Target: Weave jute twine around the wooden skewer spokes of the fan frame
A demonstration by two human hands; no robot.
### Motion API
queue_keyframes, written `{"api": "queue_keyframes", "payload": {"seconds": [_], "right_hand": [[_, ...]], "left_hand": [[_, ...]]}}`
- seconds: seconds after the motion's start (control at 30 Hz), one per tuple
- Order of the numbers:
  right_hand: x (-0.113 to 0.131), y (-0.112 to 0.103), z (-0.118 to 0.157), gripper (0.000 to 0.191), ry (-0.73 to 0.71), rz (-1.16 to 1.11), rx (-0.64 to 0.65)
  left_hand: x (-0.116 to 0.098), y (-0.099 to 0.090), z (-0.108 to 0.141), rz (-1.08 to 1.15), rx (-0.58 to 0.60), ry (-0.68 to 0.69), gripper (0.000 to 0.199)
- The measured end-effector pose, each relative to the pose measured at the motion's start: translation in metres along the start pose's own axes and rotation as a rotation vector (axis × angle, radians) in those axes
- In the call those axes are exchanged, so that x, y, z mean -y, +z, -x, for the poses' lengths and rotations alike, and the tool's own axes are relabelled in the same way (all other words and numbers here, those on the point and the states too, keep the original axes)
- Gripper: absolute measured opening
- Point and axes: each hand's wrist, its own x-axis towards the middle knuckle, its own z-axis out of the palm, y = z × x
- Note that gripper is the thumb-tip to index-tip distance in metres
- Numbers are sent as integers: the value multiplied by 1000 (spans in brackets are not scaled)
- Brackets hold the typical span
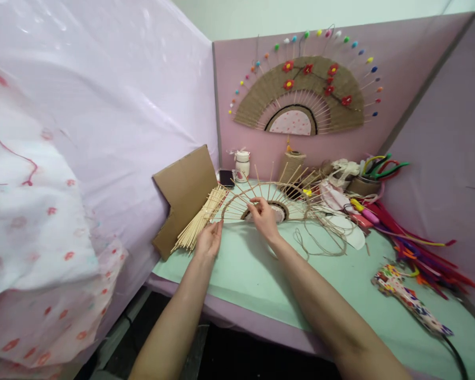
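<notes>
Left hand (209, 240): it comes from 7 o'clock, fingers pointing to 1 o'clock. The fingertips are close together at the 9 o'clock end of the fan frame (279, 213); whether they pinch it, I cannot tell.
Right hand (263, 215): its forearm enters from 5 o'clock; the hand bends over the frame, fingers toward 10 o'clock. Thumb and index finger are near each other, but I cannot tell if something is between them.
Fan frame: it lies on the desk (253, 287), its sticks spreading toward 12 o'clock.
Stick bundle (198, 221): at 11 o'clock from the left hand, its near end partly covered by this hand.
Twine (325, 252): loose loops at 4 o'clock from the frame, their ends hard to follow.
Glue gun (412, 302): at 4 o'clock from the right hand, its cord cut off by the picture edge.
</notes>
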Motion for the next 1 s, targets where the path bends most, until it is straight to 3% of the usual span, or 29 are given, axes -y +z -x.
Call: {"api": "queue_keyframes", "payload": {"seconds": [0.13,0.27,0.33,0.47,0.63,0.77,0.87,1.0], "right_hand": [[-2,1,2,30,10,17,0],[-4,3,3,34,16,60,-59],[-5,4,4,39,1,88,-71],[-7,4,4,41,-26,159,-5],[-12,4,3,44,-19,205,24],[-15,6,2,46,-33,198,17],[-16,7,2,47,-28,173,19],[-16,7,2,47,-23,146,3]], "left_hand": [[14,-4,4,-147,6,216,28],[20,3,4,-659,6,687,35],[20,7,3,-816,36,801,38],[21,11,4,-885,114,793,51],[26,16,15,-615,164,578,58],[29,20,23,-533,169,511,63],[29,20,23,-530,154,549,62],[32,20,21,-577,151,734,62]]}}
